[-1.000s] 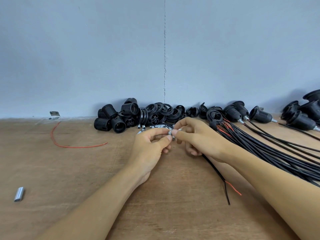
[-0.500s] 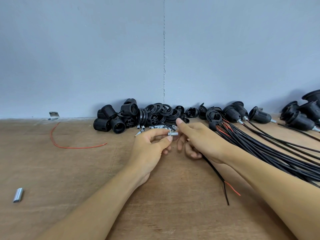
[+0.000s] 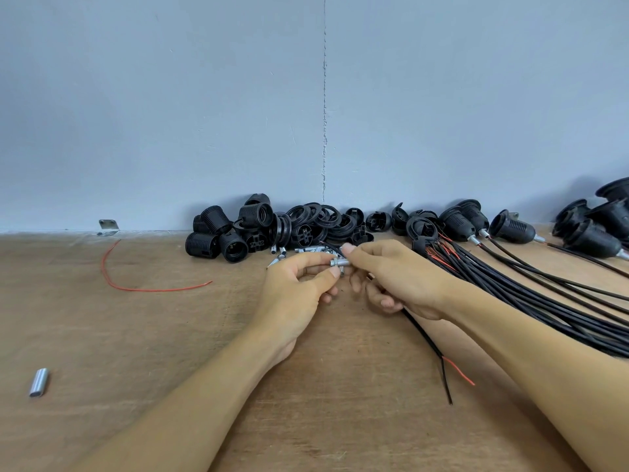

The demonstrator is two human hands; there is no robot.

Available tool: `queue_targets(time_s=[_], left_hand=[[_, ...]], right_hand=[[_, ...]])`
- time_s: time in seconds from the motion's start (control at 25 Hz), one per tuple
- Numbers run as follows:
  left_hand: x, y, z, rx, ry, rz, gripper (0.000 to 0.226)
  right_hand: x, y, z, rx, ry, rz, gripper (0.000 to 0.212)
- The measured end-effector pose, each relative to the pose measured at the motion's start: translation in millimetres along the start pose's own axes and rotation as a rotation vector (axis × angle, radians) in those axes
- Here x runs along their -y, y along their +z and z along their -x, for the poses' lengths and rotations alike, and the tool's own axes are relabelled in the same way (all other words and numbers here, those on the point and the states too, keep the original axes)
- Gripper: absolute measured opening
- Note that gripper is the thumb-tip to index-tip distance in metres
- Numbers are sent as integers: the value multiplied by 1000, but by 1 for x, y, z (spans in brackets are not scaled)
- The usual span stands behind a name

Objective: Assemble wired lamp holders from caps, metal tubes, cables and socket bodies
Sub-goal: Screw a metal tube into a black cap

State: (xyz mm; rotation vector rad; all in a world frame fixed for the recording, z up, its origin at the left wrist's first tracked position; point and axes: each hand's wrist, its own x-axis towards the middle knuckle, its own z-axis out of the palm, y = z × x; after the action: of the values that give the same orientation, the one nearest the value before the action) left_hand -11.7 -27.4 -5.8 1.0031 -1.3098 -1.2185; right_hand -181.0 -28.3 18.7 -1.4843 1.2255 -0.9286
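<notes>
The left hand pinches a short metal tube between thumb tip and forefinger, with the other fingers curled loosely beneath. It holds the tube level above the middle of the bench. The right hand meets it from the right. Its thumb and forefinger grip the end of a black cable right at the tube's mouth, and the lower fingers are curled. The rest of the cable trails under the palm toward the near edge and ends in split black and red leads. This looks like the threading step, feeding the cable through the tube. Whether the tip is already inside cannot be told. The next move calls for keeping the tube steady and in line while the cable is pushed through, then picking a cap. Just beyond the hands lie loose tubes. Behind them, along the far edge by the wall, are the caps, with socket bodies to their left. A bundle of cables fans out toward the right edge, with finished lamp holders at the far-right corner. A stray red wire curves on the left side, a metal bracket sits at the far-left edge, and a lone tube lies near the near-left corner. No brand, label or writing can be read anywhere.
</notes>
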Motion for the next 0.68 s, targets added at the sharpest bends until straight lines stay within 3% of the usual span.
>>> queue_targets(time_s=[0.08, 0.2, 0.36, 0.56, 0.68], left_hand=[[0, 0, 0, 2, 2, -1, 19], [0, 0, 0, 6, -1, 6, 19], [-1, 1, 1, 3, -1, 2, 19], [-1, -1, 0, 10, -5, 8, 17], [-1, 0, 1, 10, -6, 3, 18]], right_hand=[[0, 1, 0, -44, 19, 3, 41], [4, -2, 2, -26, -26, -21, 20], [3, -2, 2, -40, 19, -16, 35], [2, -4, 2, 58, -46, -88, 16], [-1, -1, 0, 16, 1, -32, 41]])
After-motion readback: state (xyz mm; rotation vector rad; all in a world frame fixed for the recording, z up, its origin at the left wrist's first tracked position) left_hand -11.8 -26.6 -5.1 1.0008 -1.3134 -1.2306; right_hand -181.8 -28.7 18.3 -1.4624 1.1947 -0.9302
